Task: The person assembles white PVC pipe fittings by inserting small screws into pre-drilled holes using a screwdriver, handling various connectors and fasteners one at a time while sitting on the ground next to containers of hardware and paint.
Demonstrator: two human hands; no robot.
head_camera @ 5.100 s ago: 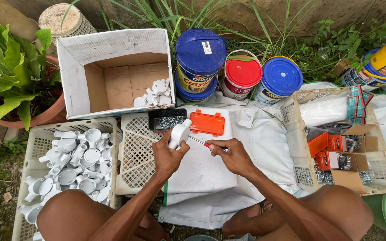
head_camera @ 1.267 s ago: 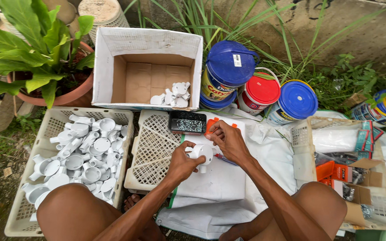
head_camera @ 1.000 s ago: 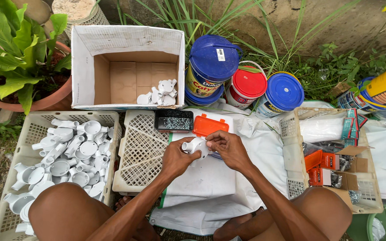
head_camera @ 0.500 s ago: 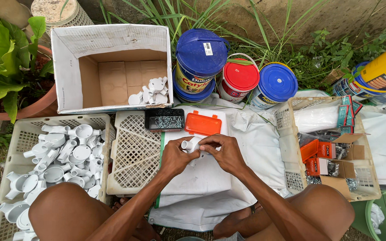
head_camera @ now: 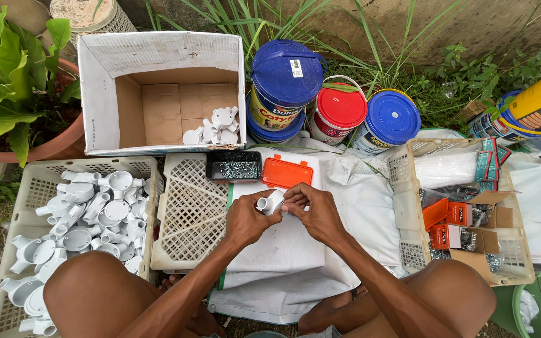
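Note:
Both hands meet over a white sheet [head_camera: 283, 244] on an upturned crate. My left hand [head_camera: 250, 218] grips a small white plastic conduit fitting [head_camera: 267, 203] with its round socket facing up. My right hand [head_camera: 313, 210] pinches the same fitting from the right side, fingers curled over it. Just beyond the hands sit a black tray of screws [head_camera: 233, 166] and an orange plastic case [head_camera: 287, 173]. Whatever small item my right fingers hold is hidden.
A cream basket [head_camera: 7, 213] at left holds several white fittings. An open cardboard box [head_camera: 161, 94] behind holds a few more. Blue and red-lidded paint buckets [head_camera: 339, 112] stand at the back. A basket [head_camera: 408, 206] at right holds small orange boxes. A potted plant [head_camera: 14, 75] is far left.
Five seconds ago my left hand held the fitting up and my right held a thin tool; since then both hands closed together on the fitting and lowered slightly toward me.

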